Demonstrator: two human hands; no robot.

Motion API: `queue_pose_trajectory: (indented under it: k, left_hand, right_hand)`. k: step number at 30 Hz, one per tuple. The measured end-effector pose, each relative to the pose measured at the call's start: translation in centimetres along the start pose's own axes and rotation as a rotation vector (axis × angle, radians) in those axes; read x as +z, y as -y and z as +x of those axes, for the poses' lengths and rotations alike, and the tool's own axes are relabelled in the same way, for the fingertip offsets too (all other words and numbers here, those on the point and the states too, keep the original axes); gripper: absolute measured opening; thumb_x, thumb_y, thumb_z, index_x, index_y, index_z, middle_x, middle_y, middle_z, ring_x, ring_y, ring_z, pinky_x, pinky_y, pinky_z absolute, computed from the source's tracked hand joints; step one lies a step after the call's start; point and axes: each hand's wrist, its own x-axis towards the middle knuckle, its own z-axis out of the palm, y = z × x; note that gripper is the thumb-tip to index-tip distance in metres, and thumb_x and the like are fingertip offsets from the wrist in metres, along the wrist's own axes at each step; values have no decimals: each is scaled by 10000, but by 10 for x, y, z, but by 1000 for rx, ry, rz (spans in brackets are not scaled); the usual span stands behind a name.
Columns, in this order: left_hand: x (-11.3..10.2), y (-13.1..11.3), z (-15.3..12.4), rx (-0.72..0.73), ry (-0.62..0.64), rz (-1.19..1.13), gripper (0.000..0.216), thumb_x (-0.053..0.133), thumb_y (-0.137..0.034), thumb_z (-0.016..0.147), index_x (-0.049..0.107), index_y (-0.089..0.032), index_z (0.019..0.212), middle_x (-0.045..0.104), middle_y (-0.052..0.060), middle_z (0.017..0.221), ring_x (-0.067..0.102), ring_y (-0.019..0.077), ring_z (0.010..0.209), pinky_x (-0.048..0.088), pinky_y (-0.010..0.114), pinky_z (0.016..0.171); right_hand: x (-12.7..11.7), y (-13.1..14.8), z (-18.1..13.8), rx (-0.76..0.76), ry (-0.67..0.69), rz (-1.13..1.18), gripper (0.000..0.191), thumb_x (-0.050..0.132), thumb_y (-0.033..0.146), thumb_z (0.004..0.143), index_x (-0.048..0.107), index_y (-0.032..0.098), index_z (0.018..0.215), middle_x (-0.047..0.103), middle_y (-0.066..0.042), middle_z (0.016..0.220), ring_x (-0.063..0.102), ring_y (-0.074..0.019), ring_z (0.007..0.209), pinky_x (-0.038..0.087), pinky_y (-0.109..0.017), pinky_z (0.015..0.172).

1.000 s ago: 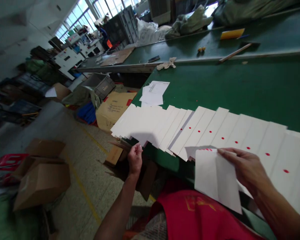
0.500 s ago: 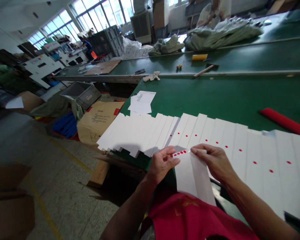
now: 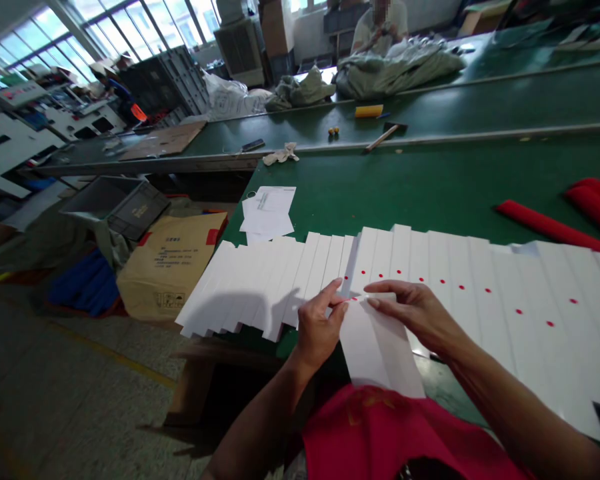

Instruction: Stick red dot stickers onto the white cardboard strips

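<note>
A white sheet of red dot stickers (image 3: 377,353) hangs between my hands above the front edge of the table. My left hand (image 3: 320,327) pinches its upper left corner, where a few red dots show by the fingertips. At the upper right edge, my right hand (image 3: 417,310) has thumb and fingers closed on the same sheet. Just beyond lies a row of overlapping flat white boxes (image 3: 375,250). Many from the middle rightward bear one red dot (image 3: 421,279) each; those at the left (image 3: 230,287) show none.
Loose papers (image 3: 267,212) lie behind the boxes on the green table (image 3: 380,180). Red rolled material (image 3: 545,223) rests at the right. Farther back are a hammer-like tool (image 3: 383,138) and a yellow roll (image 3: 369,111). A brown sack (image 3: 170,267) stands left; a person (image 3: 380,30) sits across.
The view has swung to the right. The sheet's top edge is now bent away, so fewer of its red dots show, and my right fingers have shifted along that edge toward my left hand.
</note>
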Motion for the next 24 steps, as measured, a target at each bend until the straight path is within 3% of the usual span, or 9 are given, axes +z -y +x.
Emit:
queue_pose_trajectory:
  k: [2, 6, 10, 13, 18, 24]
  left_hand:
    - [-7, 3, 4, 149, -6, 119, 401, 583, -235, 868, 599, -202, 1267, 737, 20, 872, 673, 142, 805, 538, 276, 859]
    - [-16, 8, 12, 299, 0, 194, 412, 548, -201, 887, 561, -210, 1299, 736, 31, 906, 678, 153, 865, 535, 284, 887]
    - [-30, 8, 23, 229, 120, 108, 554, 627, -167, 824, 493, -196, 1360, 718, 31, 961, 662, 148, 894, 533, 288, 886]
    - [-45, 2, 32, 179, 251, 28, 555, 738, -245, 744, 578, -188, 1273, 659, 73, 1103, 630, 180, 986, 530, 300, 875]
    - [-43, -9, 39, 184, 82, 181, 204, 688, -255, 806, 719, -180, 994, 647, 67, 939, 602, 183, 928, 488, 325, 833]
    - [-16, -13, 36, 224, 45, 518, 93, 708, -274, 794, 732, -214, 861, 667, 46, 844, 578, 191, 834, 377, 369, 773]
  right_hand:
    - [4, 6, 5, -13, 7, -33, 399, 778, 472, 645, 763, 174, 909, 704, -59, 775, 593, -168, 651, 455, -251, 564]
    - [12, 16, 12, -15, 73, -115, 307, 741, 458, 692, 765, 154, 733, 671, -44, 678, 545, -133, 601, 394, -219, 522]
    - [16, 16, 17, -24, 71, -120, 320, 727, 460, 701, 740, 142, 679, 642, -34, 611, 522, -128, 564, 378, -221, 505]
    - [17, 11, 22, -49, 46, -153, 333, 705, 475, 716, 740, 146, 674, 648, -36, 616, 533, -137, 569, 388, -229, 509]
    - [20, 8, 28, -112, 26, -254, 325, 679, 474, 738, 730, 167, 641, 633, -24, 586, 523, -136, 559, 361, -226, 490]
    - [22, 3, 31, -226, -25, -391, 309, 625, 453, 766, 693, 190, 618, 613, -8, 559, 534, -146, 567, 369, -232, 497]
